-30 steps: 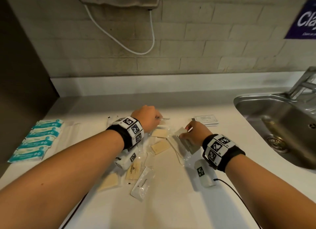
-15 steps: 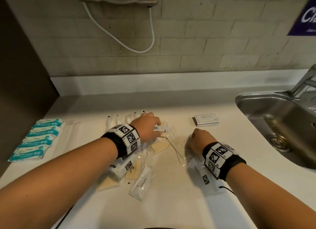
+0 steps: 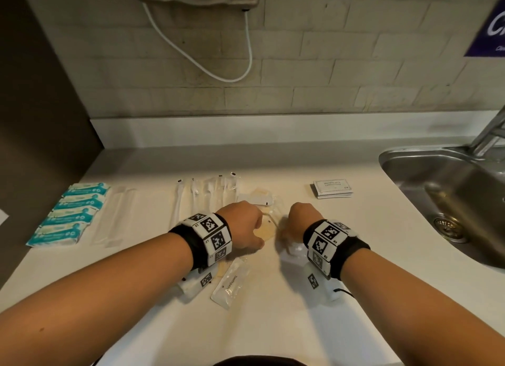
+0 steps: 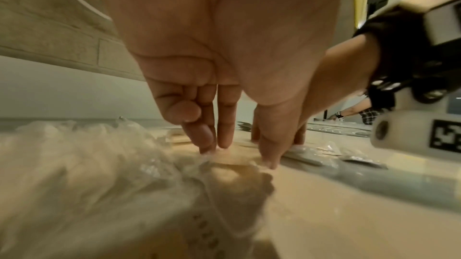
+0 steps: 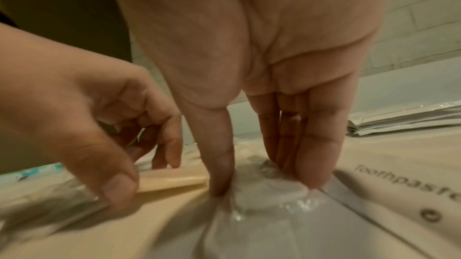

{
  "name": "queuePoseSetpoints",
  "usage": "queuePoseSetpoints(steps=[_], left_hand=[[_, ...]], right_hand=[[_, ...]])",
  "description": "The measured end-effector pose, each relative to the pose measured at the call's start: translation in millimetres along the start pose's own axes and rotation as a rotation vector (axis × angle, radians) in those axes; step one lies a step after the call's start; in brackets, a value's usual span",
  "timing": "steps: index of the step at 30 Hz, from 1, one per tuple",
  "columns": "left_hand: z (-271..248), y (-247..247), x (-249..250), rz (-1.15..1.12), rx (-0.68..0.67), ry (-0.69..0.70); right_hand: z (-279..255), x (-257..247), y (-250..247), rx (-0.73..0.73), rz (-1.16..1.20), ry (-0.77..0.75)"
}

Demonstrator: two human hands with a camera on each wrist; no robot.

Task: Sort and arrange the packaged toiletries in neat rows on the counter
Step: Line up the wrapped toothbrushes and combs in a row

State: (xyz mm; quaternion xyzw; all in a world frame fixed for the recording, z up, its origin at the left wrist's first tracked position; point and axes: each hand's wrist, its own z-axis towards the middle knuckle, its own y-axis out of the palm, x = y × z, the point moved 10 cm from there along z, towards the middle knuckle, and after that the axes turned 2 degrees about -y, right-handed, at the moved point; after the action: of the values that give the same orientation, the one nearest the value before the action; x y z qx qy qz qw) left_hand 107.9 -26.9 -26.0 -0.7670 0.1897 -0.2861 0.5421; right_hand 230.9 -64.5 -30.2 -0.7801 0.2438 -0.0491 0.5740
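Note:
My left hand (image 3: 246, 223) reaches down into the loose pile at the counter's middle. Its thumb and fingertips (image 4: 207, 141) pinch a flat beige packet (image 5: 172, 180) lying on the counter. Just to its right, my right hand (image 3: 300, 218) pinches a crumpled clear plastic packet (image 5: 269, 190) between thumb and fingers. A white toothpaste sachet (image 3: 232, 283) lies nearer me, below the left wrist. Sorted rows sit further out: teal packets (image 3: 68, 212) at the left, clear long sachets (image 3: 114, 215) beside them, wrapped toothbrushes (image 3: 205, 193) behind the left hand, and stacked shampoo sachets (image 3: 332, 188) at the right.
A steel sink (image 3: 451, 201) with a tap is sunk into the counter at the right. The brick wall and a hanging white cable (image 3: 246, 65) stand behind. The dark side wall (image 3: 41, 119) bounds the counter on the left.
Both hands have drawn back toward me and closer together over the pile. The right hand lowered from a lifted packet onto the clear one; the left left the far packets for the beige one.

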Motion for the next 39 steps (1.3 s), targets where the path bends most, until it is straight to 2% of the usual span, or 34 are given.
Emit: queuePoseSetpoints(steps=[5, 10, 16, 20, 23, 31, 34, 39], left_hand=[[-10, 7, 16, -0.081, -0.060, 0.032], [-9, -23, -2, -0.045, 0.123, -0.025], [-8, -2, -17, 0.016, 0.006, -0.171], [-3, -3, -11, 0.032, -0.012, -0.215], [-3, -5, -10, 0.058, -0.031, -0.230], [-18, -32, -4, 0.074, 0.011, -0.232], [-30, -48, 0, -0.007, 0.019, -0.194], [-41, -64, -20, -0.124, 0.062, -0.234]], right_hand=[[-1, 0, -1, -0.030, 0.013, -0.006], [-1, 0, -8, 0.028, 0.022, -0.033], [-6, 1, -32, 0.096, 0.137, -0.051], [-14, 0, -53, 0.162, 0.244, -0.066], [-19, -4, -53, 0.157, 0.276, -0.085], [-24, -27, -40, 0.130, 0.370, -0.177], [-27, -34, -41, 0.141, 0.416, -0.214], [-28, -42, -42, 0.162, 0.494, -0.235]])
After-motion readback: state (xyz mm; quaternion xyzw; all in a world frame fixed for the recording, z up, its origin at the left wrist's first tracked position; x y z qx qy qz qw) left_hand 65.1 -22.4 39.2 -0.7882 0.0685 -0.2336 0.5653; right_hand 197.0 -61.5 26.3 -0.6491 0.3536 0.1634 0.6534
